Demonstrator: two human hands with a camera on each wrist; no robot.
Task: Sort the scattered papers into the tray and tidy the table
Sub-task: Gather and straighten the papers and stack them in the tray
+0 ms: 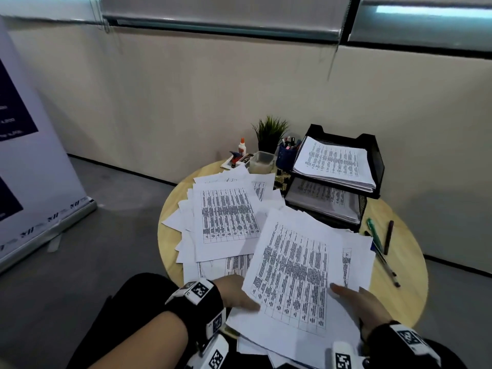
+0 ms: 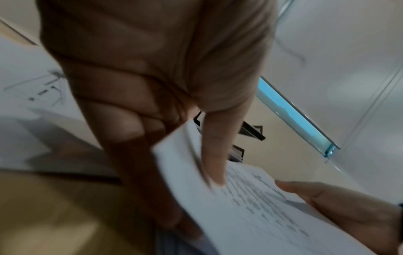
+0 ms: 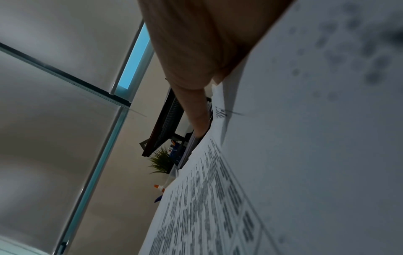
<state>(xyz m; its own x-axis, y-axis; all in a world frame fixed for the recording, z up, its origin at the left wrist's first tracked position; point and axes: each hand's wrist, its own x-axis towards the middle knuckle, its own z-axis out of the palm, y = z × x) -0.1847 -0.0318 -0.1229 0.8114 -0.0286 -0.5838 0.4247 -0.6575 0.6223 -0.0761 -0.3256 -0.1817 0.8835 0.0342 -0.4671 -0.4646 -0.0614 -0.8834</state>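
Observation:
A stack of printed sheets (image 1: 292,275) is held over the near edge of the round wooden table (image 1: 410,262). My left hand (image 1: 234,291) pinches its left edge, thumb on top and fingers underneath (image 2: 152,172). My right hand (image 1: 362,302) pinches the right edge, thumb (image 3: 196,112) on top and fingers hidden under the paper. More scattered papers (image 1: 226,217) lie fanned over the table's middle and left. The black two-tier mesh tray (image 1: 379,166) stands at the back right with paper stacks in both tiers.
Green pens (image 1: 375,235) and a dark pen (image 1: 388,237) lie right of the papers. Behind them stand a blue pen cup (image 1: 286,155), a small plant (image 1: 270,131), a glue bottle (image 1: 242,147) and a clear container (image 1: 262,161). A banner (image 1: 26,155) stands at left.

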